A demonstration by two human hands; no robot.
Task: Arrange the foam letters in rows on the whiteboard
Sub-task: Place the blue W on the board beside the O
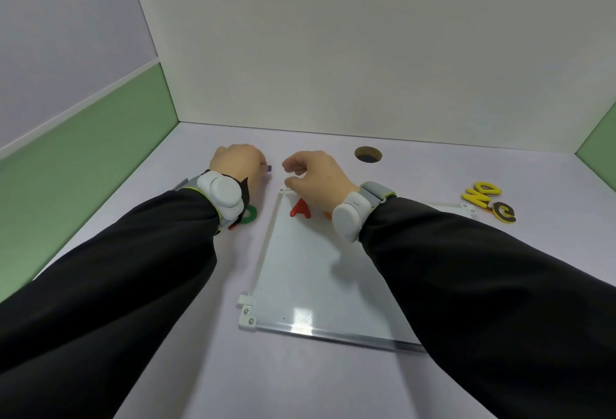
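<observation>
The left hand sits on the table just off the far left corner of the whiteboard, fingers curled down so that its grip is narrow and closed round a small blue foam letter, of which only an edge peeps out past the fingertips. The right hand hovers just beside it, over that same far corner, thumb and fingers loosely bent; whether that grip holds anything cannot be told, as the palm side is hidden. Directly nearer the person from the right hand lies a red letter A on the board, with an orange letter next to it, mostly covered by the wrist. A green ring-shaped letter lies on the table beneath the left wrist, and a pile of yellow letters waits well off to the right of both hands. The step in hand seems to be bringing the blue piece onto the board, with most of the task left to do. To do it well, it should be lifted clear rather than dragged over the raised frame, turned right way up, and set in line with the A so the row reads straight, leaving an even gap. The right hand would best steady the board or move aside so it does not nudge the pieces already laid.
</observation>
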